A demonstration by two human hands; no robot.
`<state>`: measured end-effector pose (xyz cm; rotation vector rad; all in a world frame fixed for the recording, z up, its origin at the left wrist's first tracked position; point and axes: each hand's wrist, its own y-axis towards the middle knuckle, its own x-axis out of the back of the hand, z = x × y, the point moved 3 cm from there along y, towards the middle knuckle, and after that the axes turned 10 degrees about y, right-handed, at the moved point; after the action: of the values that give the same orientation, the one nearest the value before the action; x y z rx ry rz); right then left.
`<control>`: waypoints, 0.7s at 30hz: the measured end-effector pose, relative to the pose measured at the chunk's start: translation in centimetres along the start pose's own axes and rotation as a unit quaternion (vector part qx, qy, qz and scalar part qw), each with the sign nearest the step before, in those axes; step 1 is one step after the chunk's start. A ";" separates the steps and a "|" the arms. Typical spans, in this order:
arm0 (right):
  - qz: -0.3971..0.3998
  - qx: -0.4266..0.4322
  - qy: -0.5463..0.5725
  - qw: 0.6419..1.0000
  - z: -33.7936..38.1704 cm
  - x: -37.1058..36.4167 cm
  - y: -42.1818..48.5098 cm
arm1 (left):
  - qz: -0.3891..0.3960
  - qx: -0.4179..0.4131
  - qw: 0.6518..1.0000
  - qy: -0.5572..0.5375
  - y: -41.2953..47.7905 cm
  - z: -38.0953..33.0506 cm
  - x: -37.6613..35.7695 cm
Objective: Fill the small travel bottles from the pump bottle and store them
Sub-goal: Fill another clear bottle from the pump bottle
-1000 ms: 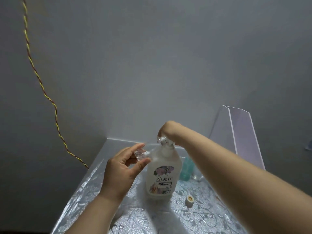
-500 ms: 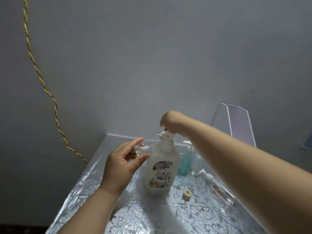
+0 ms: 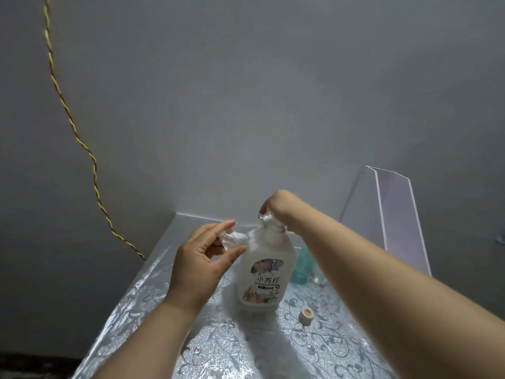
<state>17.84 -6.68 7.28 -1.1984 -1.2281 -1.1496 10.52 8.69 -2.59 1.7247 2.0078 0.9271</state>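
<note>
A white pump bottle [image 3: 266, 274] with a flower label stands upright in the middle of the table. My right hand [image 3: 276, 203] sits on top of its clear pump head [image 3: 266, 216], fingers curled down over it. My left hand [image 3: 202, 261] pinches a small clear travel bottle [image 3: 232, 239] between thumb and fingers, held against the pump bottle's left shoulder under the spout. A small cream cap [image 3: 306, 314] lies on the table right of the pump bottle.
A teal bottle [image 3: 300, 269] and a clear bottle [image 3: 317, 277] stand behind the pump bottle, partly hidden by my right arm. A clear acrylic stand [image 3: 393, 214] rises at the back right. The silver patterned table [image 3: 246, 346] meets the grey wall; a twisted cord [image 3: 82, 143] hangs left.
The pump head under my right hand rose half a second ago and is now lower again. My left hand keeps the small bottle at the spout.
</note>
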 end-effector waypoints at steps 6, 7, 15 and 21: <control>0.024 -0.039 -0.044 0.998 0.2 1.5 -0.2 | -0.002 0.000 1.000 -0.007 -0.2 -0.2 0.0; 0.023 -0.044 -0.036 0.998 0.2 2.0 -0.3 | -0.004 -0.001 1.000 -0.007 -0.2 -0.2 0.0; 0.079 -0.001 -0.061 0.995 0.8 1.8 -0.2 | -0.015 -0.009 1.000 -0.003 0.1 -0.3 -0.1; 0.036 -0.006 -0.034 0.999 -0.4 -0.1 0.2 | -0.016 0.036 0.999 -0.031 0.1 0.8 -0.3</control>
<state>18.07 -7.08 7.23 -1.2893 -1.2195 -1.0716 11.15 8.63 -3.20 1.7323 2.0443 0.7902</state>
